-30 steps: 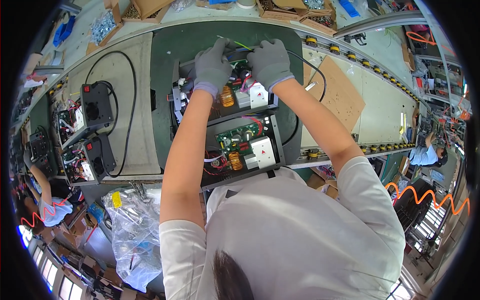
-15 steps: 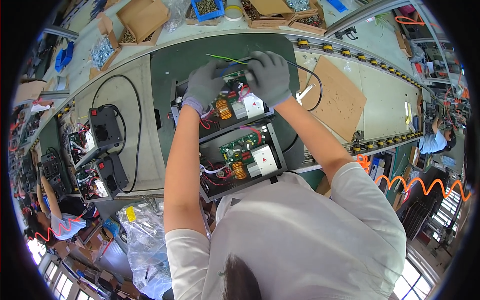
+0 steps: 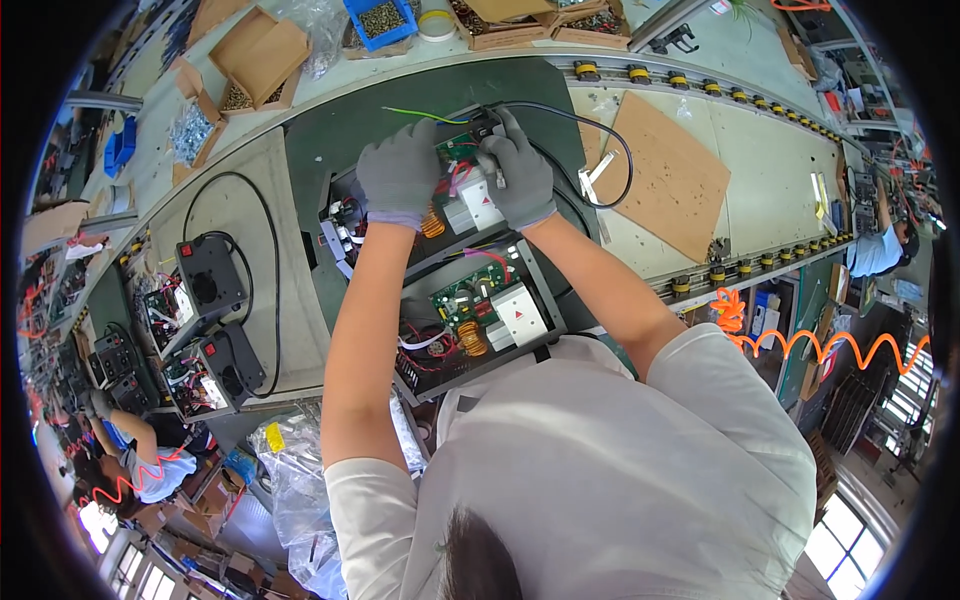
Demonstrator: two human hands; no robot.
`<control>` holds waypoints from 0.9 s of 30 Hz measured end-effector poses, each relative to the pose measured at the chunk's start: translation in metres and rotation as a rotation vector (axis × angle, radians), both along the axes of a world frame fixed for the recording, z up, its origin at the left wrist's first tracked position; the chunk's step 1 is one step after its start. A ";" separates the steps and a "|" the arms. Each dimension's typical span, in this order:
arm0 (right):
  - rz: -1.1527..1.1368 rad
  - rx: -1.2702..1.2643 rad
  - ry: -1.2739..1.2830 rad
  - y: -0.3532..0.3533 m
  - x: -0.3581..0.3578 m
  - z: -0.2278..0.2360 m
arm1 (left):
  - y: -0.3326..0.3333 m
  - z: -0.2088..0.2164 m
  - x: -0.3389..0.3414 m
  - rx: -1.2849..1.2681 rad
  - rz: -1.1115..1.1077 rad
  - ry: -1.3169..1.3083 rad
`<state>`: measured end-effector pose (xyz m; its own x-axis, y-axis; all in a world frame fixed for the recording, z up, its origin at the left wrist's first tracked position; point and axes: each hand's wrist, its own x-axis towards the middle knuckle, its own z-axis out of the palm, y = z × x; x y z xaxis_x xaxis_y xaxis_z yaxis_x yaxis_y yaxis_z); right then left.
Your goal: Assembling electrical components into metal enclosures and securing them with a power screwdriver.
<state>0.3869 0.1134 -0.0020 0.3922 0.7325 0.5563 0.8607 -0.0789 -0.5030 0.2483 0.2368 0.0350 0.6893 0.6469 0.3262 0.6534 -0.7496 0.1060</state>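
Both my hands wear grey gloves and work over the farther of two open metal housings. My right hand (image 3: 518,180) pinches the black power cable (image 3: 485,124) at a dark fitting on the housing's far edge. Beside it, my left hand (image 3: 398,172) is closed at the far edge, its fingertips hidden. A yellow-green wire (image 3: 410,111) sticks out leftward just beyond the left fingers. Inside the far housing (image 3: 333,245) are a copper coil (image 3: 432,222) and a white-labelled heat sink. The nearer housing (image 3: 553,290) holds a green circuit board (image 3: 465,300) and a similar coil.
Two more units with black casings (image 3: 212,275) stand at left with a looped cable. A brown cardboard sheet (image 3: 670,180) lies at right by the roller rail (image 3: 708,88). Beyond are boxes of screws and a blue bin (image 3: 382,20). An orange coiled hose (image 3: 810,345) hangs at right.
My right hand has drawn toward me and now grips the cable at the dark fitting, which has come into sight. The left hand's fingers are more curled. The whole view has shifted slightly.
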 end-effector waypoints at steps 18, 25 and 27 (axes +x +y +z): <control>-0.027 0.059 -0.062 -0.007 0.007 -0.014 | 0.097 -0.027 0.019 -1.431 0.402 -0.588; 0.000 0.053 -0.055 -0.010 0.005 -0.007 | 0.107 -0.035 0.024 -1.325 0.328 -0.635; 0.000 0.058 -0.053 -0.008 0.003 -0.004 | 0.113 -0.035 0.022 -1.431 0.177 -0.982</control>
